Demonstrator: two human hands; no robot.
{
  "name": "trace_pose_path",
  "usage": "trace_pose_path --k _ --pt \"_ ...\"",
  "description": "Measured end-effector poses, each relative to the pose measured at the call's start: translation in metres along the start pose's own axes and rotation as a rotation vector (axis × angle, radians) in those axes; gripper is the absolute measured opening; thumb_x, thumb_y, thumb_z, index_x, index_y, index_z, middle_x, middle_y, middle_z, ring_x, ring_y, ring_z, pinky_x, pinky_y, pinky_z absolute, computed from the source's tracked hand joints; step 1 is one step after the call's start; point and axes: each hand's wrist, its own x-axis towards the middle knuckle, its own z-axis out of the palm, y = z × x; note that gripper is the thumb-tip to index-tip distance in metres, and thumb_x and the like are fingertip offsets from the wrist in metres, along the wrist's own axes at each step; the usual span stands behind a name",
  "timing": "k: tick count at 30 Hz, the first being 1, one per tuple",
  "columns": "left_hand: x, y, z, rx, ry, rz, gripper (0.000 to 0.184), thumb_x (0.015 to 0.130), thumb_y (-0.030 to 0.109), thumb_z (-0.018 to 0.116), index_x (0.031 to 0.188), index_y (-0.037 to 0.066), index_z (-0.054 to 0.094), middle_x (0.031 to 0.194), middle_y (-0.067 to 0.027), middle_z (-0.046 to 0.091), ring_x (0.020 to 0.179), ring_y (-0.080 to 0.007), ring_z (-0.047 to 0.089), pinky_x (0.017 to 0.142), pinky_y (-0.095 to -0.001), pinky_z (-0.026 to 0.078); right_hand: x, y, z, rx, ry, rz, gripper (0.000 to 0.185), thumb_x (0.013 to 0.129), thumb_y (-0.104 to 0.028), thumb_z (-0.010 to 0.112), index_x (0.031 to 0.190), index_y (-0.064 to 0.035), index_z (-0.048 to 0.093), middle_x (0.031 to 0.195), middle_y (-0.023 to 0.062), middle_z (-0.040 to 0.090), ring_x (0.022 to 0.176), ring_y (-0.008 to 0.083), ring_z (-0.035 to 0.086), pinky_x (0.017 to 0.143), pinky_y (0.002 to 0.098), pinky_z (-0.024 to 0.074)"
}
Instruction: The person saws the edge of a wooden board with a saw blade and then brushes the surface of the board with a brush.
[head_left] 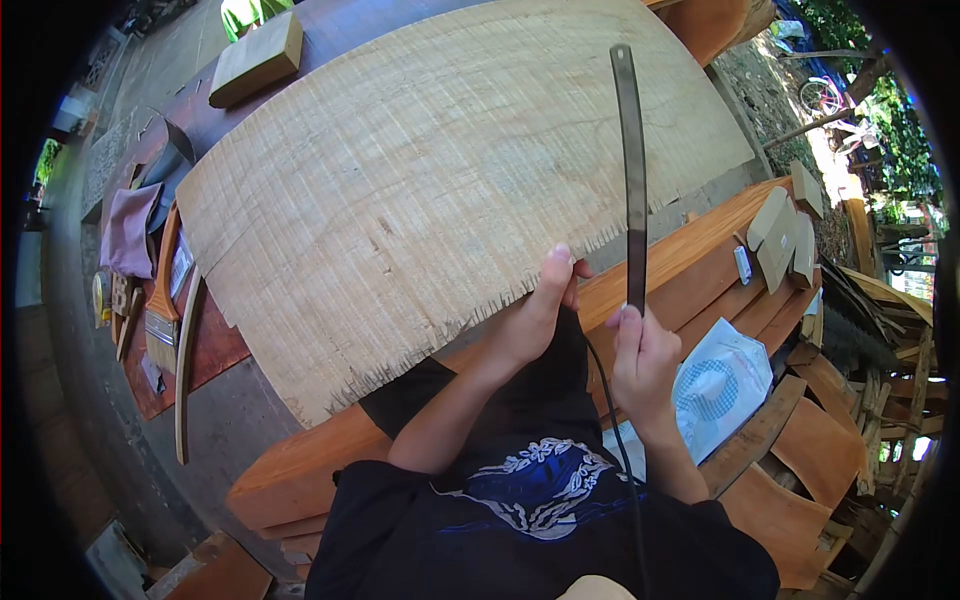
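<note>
A large thin plywood sheet (420, 170) with a rough, splintered near edge lies tilted in front of me. My left hand (540, 300) is closed on that near edge, thumb on top and fingers mostly hidden beneath. To its right, my right hand (642, 360) grips the lower end of a long, dark hacksaw blade (630, 170). The blade stands up in front of the sheet's right part, with a small hole at its far tip. Any teeth on it are too fine to make out.
A wooden block (257, 60) sits beyond the sheet. At left are a wide brush (162, 310), a curved wooden strip (187, 370) and a pink cloth (130, 230). Stacked reddish planks (700, 265), a white plastic bag (722, 380) and wood offcuts (775, 235) lie at right.
</note>
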Motion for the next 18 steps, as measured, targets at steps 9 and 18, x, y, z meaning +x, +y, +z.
trace_pose_path --k 9,18 --pt "-0.004 -0.007 0.001 -0.015 0.024 0.022 0.042 0.102 0.036 0.047 0.098 -0.004 0.061 0.072 -0.0074 0.055 0.063 -0.016 0.055 0.062 -0.0322 0.052 -0.006 0.004 0.001 0.066 0.015 -0.054 0.028 0.102 -0.014 0.051 0.08 0.0006 0.061 0.059 0.0159 0.059 0.053 0.031 0.064 0.05 0.0402 0.0442" --pt "-0.003 -0.002 0.003 -0.009 0.046 0.028 0.046 0.102 0.039 0.047 0.094 -0.004 0.061 0.069 -0.0072 0.054 0.06 -0.0164 0.055 0.061 -0.0326 0.052 -0.007 0.011 0.006 0.003 0.079 -0.147 0.024 0.101 -0.011 0.052 0.082 -0.001 0.062 0.059 0.0143 0.058 0.053 0.0316 0.064 0.049 0.0401 0.0448"
